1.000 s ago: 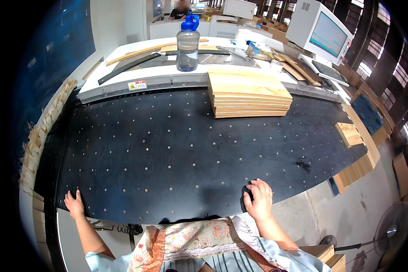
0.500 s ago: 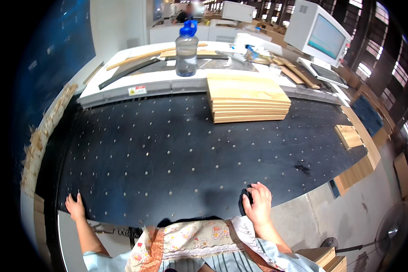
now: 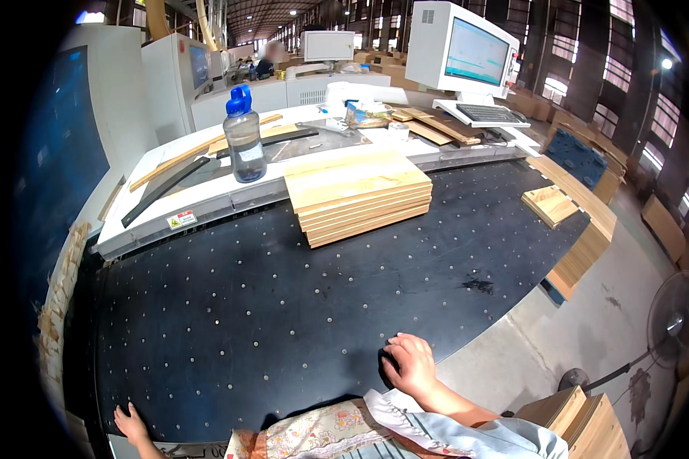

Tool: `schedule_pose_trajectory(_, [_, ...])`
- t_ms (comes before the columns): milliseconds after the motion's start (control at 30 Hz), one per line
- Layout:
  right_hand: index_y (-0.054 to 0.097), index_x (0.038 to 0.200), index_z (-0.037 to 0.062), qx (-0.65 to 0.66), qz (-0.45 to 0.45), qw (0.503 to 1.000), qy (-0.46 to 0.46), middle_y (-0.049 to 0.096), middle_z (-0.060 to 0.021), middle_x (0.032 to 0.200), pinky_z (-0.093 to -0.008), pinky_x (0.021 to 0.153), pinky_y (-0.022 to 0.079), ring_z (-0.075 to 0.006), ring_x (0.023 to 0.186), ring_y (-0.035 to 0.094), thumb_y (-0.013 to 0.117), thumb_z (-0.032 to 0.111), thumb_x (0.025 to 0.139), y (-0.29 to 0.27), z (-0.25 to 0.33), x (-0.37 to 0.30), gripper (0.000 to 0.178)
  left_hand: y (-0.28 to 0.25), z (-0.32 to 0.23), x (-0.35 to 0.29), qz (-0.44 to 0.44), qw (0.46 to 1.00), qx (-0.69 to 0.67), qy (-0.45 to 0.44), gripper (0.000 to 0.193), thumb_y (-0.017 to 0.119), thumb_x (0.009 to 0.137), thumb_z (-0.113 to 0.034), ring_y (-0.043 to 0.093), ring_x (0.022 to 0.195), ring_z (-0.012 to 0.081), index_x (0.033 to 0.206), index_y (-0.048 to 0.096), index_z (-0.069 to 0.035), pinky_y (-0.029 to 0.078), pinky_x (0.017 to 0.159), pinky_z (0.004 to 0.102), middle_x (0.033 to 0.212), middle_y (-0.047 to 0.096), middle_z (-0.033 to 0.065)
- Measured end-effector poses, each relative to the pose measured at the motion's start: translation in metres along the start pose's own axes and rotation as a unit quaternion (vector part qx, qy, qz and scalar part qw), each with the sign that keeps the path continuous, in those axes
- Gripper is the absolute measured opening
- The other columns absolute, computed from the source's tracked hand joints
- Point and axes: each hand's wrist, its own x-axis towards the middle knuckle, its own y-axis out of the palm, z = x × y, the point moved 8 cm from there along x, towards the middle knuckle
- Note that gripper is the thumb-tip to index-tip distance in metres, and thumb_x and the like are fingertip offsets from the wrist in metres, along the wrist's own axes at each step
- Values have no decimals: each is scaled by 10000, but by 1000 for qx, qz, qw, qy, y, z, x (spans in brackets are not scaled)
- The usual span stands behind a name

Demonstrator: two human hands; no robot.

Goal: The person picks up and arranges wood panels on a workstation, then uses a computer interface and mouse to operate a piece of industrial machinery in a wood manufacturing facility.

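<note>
Along the near edge of the black bench [image 3: 237, 329], your left hand [image 3: 132, 424] rests with fingers slightly spread; your right hand [image 3: 411, 365] rests with fingers bent, though whether it grips anything cannot be told. Ahead of you, the stacked wooden boards [image 3: 357, 180] lie at the bench's far side, near the blue-capped bottle [image 3: 244, 143].

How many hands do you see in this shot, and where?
2 visible: left hand at the black table's near-left corner; right hand at its near edge, right of centre. The background person's hands can't be made out.
</note>
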Motion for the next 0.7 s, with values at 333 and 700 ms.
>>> schedule_pose_trajectory(333, [625, 840, 58, 2, -3, 1000, 1, 603, -78, 938, -412, 842, 424, -284, 969, 561, 665, 129, 680, -2, -4, -3, 180, -3, -19, -9, 8, 997, 68, -20, 605, 413, 893, -522, 338, 1262, 355, 1316, 412, -90, 286, 1047, 446, 1362, 392, 167])
schedule_pose_trajectory(700, [610, 843, 79, 18, 8, 1000, 0, 599, -55, 937, -398, 842, 425, -271, 967, 569, 662, 134, 679, 3, -10, -3, 180, -5, -17, -5, -78, 996, 6, 49, 789, 432, 798, -683, 445, 1153, 381, 1233, 496, -28, 325, 998, 464, 1197, 510, 251])
